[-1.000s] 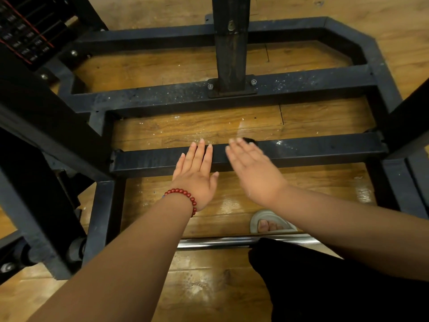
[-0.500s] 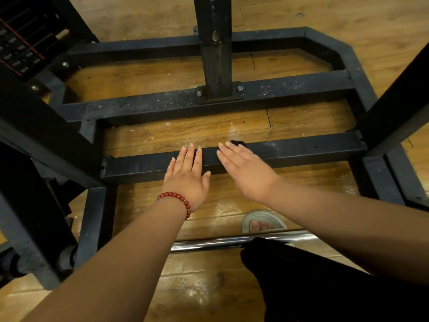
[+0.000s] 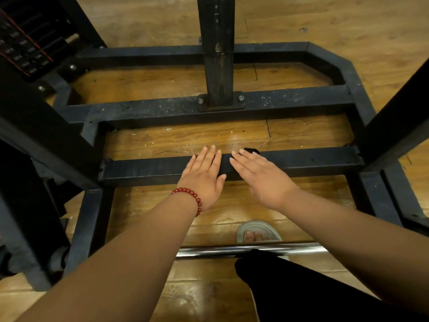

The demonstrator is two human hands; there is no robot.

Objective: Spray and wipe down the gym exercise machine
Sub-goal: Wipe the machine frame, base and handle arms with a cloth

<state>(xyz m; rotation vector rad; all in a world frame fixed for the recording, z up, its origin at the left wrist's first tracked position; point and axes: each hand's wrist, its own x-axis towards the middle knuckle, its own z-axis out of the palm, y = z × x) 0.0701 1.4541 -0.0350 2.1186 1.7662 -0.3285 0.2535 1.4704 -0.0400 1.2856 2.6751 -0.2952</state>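
The gym machine stands on the wooden floor, and its low base frame fills the view. It looks like heavy welded steel, stiff and fixed, so it will probably not move under pressure. It is not a thing to lift; the person only needs to press on it and rub along its flat faces.

The left grip, a bare hand with a red bead bracelet, lies flat on the near crossbar with its fingers straight and close together. The right grip lies just beside it on the same bar, also flat, with the fingers a little spread. At its fingertips there is a small dark thing. It is not possible to tell if this is a cloth. No spray bottle is visible.

The paint looks smooth and may be slippery when wet. The middle crossbar shows white specks and seems to need wiping.

The upright post, bolted on the middle crossbar, and the slanted beams at left and right will likely limit long strokes. A chrome bar crosses near the person's sandalled foot, and the weight stack is at far left.
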